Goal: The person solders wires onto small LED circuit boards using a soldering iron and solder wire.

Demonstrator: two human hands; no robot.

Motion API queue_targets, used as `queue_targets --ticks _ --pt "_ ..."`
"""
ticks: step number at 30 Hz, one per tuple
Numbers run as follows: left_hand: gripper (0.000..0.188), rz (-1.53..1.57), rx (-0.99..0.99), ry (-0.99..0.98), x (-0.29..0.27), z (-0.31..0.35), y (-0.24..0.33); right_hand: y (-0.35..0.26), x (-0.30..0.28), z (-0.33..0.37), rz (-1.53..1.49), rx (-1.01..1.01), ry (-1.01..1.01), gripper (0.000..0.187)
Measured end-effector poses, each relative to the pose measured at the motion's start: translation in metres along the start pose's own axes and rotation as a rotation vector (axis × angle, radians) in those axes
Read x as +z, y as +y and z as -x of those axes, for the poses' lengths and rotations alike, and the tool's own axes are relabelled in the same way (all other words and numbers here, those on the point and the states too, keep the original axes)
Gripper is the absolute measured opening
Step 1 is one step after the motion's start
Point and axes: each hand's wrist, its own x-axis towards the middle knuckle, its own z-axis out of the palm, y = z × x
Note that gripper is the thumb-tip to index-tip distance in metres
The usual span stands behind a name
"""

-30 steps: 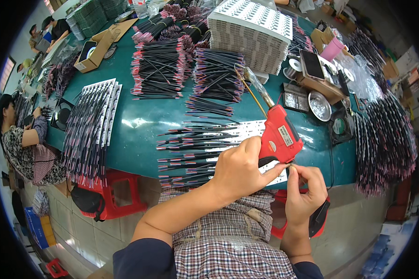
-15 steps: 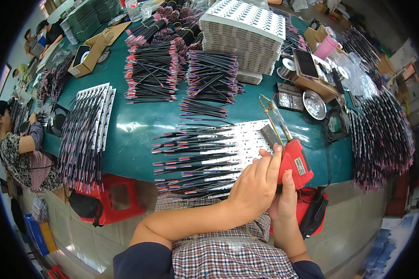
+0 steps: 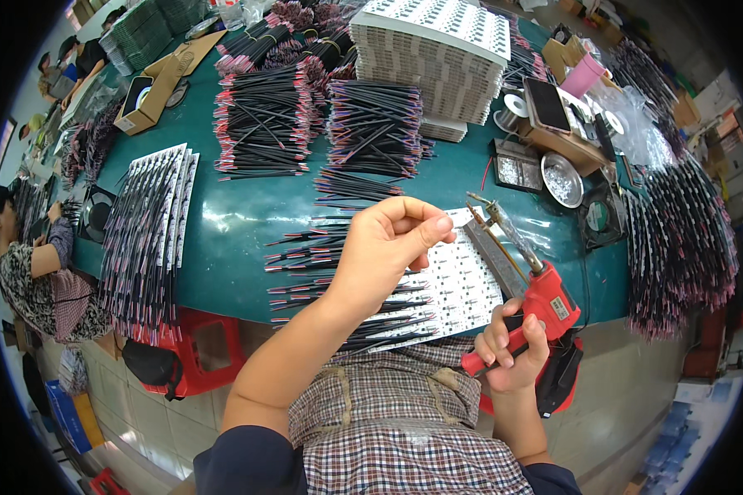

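My right hand (image 3: 516,353) is wrapped round the handle of a red soldering gun (image 3: 551,304), which points up and away with its metal tip over the table. Above the white circuit-board sheet (image 3: 458,289), my left hand (image 3: 380,252) is raised with thumb and forefinger pressed together; anything between them is too small to make out. Black cables (image 3: 301,301) with red and white wire ends lie in rows on the sheet's left part, partly hidden by my left hand and forearm. A grey metal bar (image 3: 494,260) rests across the sheet, beside the gun's tip.
Cable bundles (image 3: 264,124) and a tall stack of sheets (image 3: 425,70) stand at the back. Cabled sheets (image 3: 149,235) lie at the left. To the right are a metal dish (image 3: 561,180), a solder spool (image 3: 516,106), a phone (image 3: 546,105) and hanging cables (image 3: 681,247). A co-worker (image 3: 33,264) sits far left.
My left hand has come away from the soldering gun, moving up and left with its fingers pinched. The gun has shifted slightly right and down in my right hand, and more of the bar shows.
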Motion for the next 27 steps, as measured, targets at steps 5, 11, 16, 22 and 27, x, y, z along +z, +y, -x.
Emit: queue_targets --ticks 5,11,16,22,27 --pt "0.020 0.074 -0.031 0.003 0.005 -0.006 -0.008 0.002 -0.003 0.002 0.011 0.038 -0.059 0.028" --pt "0.018 0.144 -0.053 0.002 0.005 -0.005 -0.007 0.003 -0.004 0.001 0.005 0.068 -0.071 0.027" --pt "0.016 0.209 -0.074 0.005 0.002 -0.003 -0.010 0.004 -0.006 0.003 0.014 0.083 -0.071 0.027" --pt "0.013 0.274 0.074 0.170 0.017 0.003 -0.023 0.009 -0.002 0.004 0.058 0.035 -0.032 0.028" --pt "0.013 -0.020 0.403 0.312 0.016 0.004 -0.036 0.010 0.000 0.004 0.060 0.040 -0.028 0.028"
